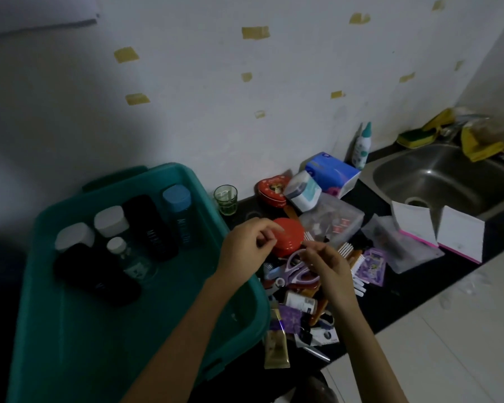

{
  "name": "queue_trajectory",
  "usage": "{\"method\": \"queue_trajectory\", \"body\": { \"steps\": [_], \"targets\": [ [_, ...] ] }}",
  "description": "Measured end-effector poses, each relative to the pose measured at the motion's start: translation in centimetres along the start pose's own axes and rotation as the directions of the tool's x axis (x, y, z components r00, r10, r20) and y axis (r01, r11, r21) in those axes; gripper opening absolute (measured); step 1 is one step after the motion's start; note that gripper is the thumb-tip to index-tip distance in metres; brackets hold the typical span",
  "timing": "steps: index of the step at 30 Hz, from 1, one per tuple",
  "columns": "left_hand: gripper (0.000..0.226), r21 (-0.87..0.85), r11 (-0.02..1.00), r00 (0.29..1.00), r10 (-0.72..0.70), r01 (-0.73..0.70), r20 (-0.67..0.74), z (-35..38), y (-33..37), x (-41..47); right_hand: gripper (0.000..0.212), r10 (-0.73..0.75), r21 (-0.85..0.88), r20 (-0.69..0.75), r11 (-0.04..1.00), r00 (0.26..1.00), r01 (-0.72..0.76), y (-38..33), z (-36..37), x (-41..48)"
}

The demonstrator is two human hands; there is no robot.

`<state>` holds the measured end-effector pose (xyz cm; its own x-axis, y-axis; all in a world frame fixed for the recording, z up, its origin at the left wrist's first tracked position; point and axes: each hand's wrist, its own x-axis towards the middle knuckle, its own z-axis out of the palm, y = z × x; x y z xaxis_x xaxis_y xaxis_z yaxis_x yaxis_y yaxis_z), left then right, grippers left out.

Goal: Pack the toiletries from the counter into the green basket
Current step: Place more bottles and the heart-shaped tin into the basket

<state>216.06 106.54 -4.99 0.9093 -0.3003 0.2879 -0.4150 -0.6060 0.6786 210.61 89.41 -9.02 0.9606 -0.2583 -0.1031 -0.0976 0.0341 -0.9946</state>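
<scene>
Nearest me, a gold tube point(276, 349) lies on the dark counter point(405, 292) at the edge of the toiletry pile, just beside the green basket point(99, 344). My right hand point(329, 267) hovers over the purple scissors point(298, 270) with its fingers curled. My left hand point(245, 242) is raised beside the basket's right rim, thumb and forefinger drawn together. Whether either hand pinches anything, I cannot tell. The red round case point(288, 237) lies just behind both hands. A black bottle point(150, 228) lies inside the basket. Farther back are the tissue box point(335, 170) and the sink point(445, 175).
</scene>
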Motion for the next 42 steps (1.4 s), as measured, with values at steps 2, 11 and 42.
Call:
{"method": "queue_trajectory", "body": {
  "steps": [2, 11, 42],
  "targets": [
    [0.025, 0.018, 1.0, 1.0, -0.004, 0.003, 0.008, 0.0, -0.2, 0.0, 0.014, 0.025, 0.004, -0.009, 1.0, 1.0, -0.025, 0.5, -0.3, 0.3],
    [0.024, 0.115, 0.993, 0.998, -0.046, 0.042, 0.031, 0.9, -0.8, 0.5, 0.013, 0.01, -0.038, 0.052, 0.999, 0.999, -0.008, 0.9, -0.2, 2.4],
    [0.053, -0.617, 0.243, 0.486, -0.834, 0.749, 0.261, 10.3, -10.1, 19.4, 0.018, 0.134, 0.031, -0.029, 0.991, 0.991, -0.133, 4.0, 4.3, 19.4]
  ]
}}
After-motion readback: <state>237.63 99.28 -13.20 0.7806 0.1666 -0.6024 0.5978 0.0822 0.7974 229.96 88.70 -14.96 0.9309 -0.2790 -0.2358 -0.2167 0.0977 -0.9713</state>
